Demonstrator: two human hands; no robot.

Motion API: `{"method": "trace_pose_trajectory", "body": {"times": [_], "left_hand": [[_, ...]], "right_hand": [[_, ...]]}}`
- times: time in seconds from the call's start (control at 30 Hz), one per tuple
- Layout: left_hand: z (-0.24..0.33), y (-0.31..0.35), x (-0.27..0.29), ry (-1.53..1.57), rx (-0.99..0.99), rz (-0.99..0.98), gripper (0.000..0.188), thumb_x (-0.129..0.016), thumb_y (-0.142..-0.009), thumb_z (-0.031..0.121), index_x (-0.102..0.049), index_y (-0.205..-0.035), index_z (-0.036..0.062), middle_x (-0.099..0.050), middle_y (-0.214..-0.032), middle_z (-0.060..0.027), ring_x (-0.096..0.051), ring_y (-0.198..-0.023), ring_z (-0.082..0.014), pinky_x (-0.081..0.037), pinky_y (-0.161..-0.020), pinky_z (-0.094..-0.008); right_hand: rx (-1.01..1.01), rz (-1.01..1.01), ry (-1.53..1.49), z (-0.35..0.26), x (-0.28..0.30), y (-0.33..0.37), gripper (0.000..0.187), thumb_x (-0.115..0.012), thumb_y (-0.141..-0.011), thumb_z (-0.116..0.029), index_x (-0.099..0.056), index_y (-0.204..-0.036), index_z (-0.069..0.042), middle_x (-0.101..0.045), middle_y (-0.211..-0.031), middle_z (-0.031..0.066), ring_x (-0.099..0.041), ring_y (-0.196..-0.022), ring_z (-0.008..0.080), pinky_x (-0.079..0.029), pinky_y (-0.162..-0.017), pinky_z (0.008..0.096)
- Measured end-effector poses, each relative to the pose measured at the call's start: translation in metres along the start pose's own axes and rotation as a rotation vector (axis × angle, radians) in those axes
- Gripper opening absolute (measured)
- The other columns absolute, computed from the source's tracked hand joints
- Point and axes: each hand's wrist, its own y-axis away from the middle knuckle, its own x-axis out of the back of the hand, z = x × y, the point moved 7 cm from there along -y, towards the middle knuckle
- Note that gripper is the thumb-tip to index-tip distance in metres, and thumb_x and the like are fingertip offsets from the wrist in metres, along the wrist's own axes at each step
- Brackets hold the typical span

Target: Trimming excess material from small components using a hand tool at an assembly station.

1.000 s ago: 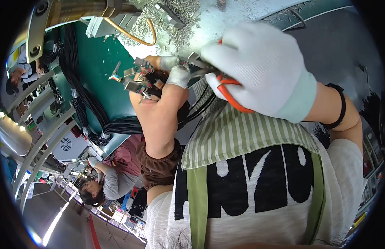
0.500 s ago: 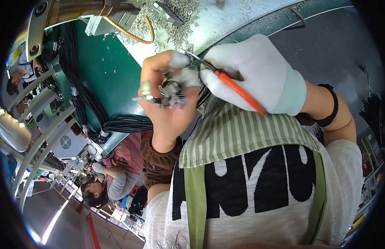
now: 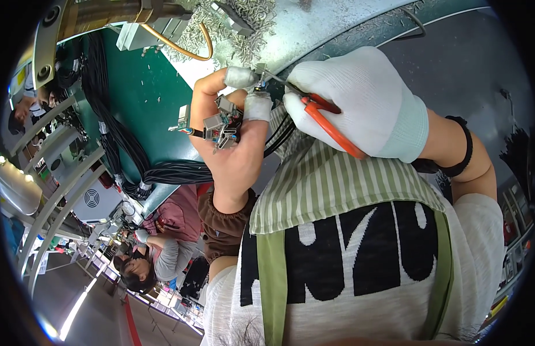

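One left hand (image 3: 236,147), its thumb and forefinger pinching a small cable plug (image 3: 260,86), with more metal plugs (image 3: 213,122) lying over the palm; one gloved right hand (image 3: 357,104), fingers wrapped round red-handled pliers (image 3: 332,131), their tips at that plug, contact hard to make out; and one pale tabletop (image 3: 319,29) nearby, strewn with metal scraps (image 3: 257,43).
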Motion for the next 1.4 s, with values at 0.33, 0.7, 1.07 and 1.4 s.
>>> {"method": "trace_pose_trajectory", "body": {"times": [0.33,0.7,1.07,1.4], "left_hand": [[0.018,-0.003,-0.005,-0.104,-0.065,-0.073,0.022,-0.06,-0.078,-0.007,-0.053,-0.098,-0.0001,-0.057,-0.075,-0.0003,-0.049,-0.064,-0.0026,-0.04,-0.059,-0.0175],[0.0,-0.006,0.003,-0.139,0.1,0.027,0.017,-0.066,-0.076,-0.003,-0.058,-0.091,-0.0011,-0.057,-0.071,0.002,-0.047,-0.06,-0.0014,-0.037,-0.054,-0.0174],[-0.028,-0.015,0.026,0.124,0.288,0.079,0.014,-0.064,-0.08,0.003,-0.059,-0.093,0.001,-0.054,-0.068,0.0025,-0.041,-0.051,-0.0028,-0.028,-0.044,-0.0183],[-0.033,-0.083,0.022,0.374,0.292,-0.219,0.015,-0.063,-0.085,0.012,-0.051,-0.088,0.0049,-0.039,-0.059,0.0036,-0.028,-0.045,-0.0045,-0.023,-0.041,-0.0199]], "right_hand": [[-0.005,-0.098,-0.112,0.0,0.0,0.0,0.008,-0.066,-0.076,-0.013,-0.06,-0.075,-0.006,-0.054,-0.056,0.0092,-0.055,-0.048,0.026,-0.042,-0.044,0.0328],[0.026,0.048,0.24,0.0,-0.005,0.002,0.015,-0.065,-0.077,-0.02,-0.06,-0.074,-0.006,-0.052,-0.055,0.007,-0.053,-0.048,0.0239,-0.04,-0.045,0.0326],[-0.093,-0.21,-0.314,0.024,0.001,-0.008,0.02,-0.059,-0.084,-0.021,-0.059,-0.081,-0.002,-0.049,-0.055,0.0089,-0.05,-0.047,0.0231,-0.038,-0.046,0.0322],[0.344,0.175,-0.094,0.02,0.033,-0.067,0.025,-0.065,-0.082,-0.024,-0.057,-0.077,-0.001,-0.053,-0.057,0.0082,-0.057,-0.052,0.0188,-0.044,-0.049,0.032]]}}
